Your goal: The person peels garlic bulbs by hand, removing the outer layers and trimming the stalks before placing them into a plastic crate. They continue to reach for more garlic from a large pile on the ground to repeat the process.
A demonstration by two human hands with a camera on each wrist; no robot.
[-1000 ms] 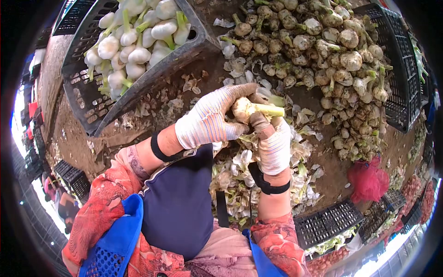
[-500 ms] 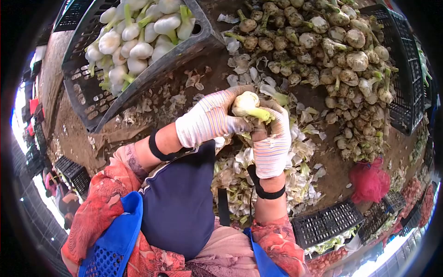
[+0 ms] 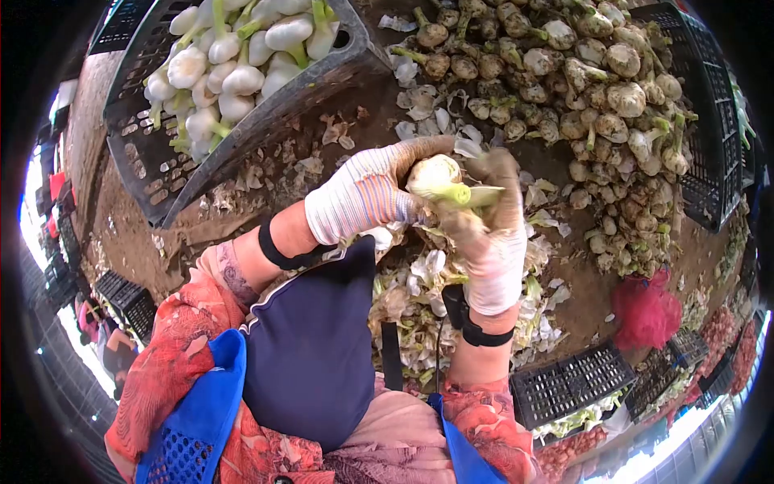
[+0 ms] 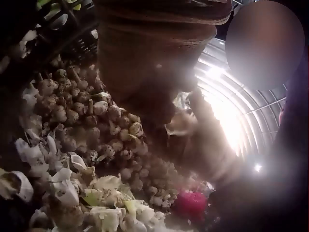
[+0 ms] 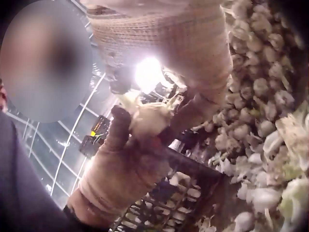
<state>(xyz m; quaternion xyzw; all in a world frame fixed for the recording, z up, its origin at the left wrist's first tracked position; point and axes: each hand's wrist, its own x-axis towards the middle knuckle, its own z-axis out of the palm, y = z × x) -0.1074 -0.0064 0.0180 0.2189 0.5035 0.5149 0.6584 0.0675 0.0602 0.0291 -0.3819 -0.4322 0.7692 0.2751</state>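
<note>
A garlic bulb [image 3: 435, 173] with a short cut green stem sits in the gloved left hand [image 3: 363, 194], whose fingers and thumb grip its sides. The gloved right hand [image 3: 490, 234], blurred, is at the stem side with curled fingers, pinching a pale green strip of skin [image 3: 482, 196] that stands away from the bulb. In the right wrist view the bulb [image 5: 150, 121] lies between the left hand [image 5: 123, 174] below and the right hand [image 5: 164, 43] above. The left wrist view is dark, with the left hand [image 4: 154, 63] covering most of the bulb.
A black crate [image 3: 266, 121] of clean white garlic stands at upper left. Soil-covered garlic [image 3: 597, 121] is heaped at upper right against another crate [image 3: 713, 121]. Peeled skins [image 3: 419, 282] lie below the hands. A pink net bag [image 3: 647, 310] and a flat crate [image 3: 572, 383] are at lower right.
The bulb has turned so its cut stem end faces the camera. The right hand has shifted right and opened a gap from the bulb, with a skin strip between them. The left hand keeps its hold.
</note>
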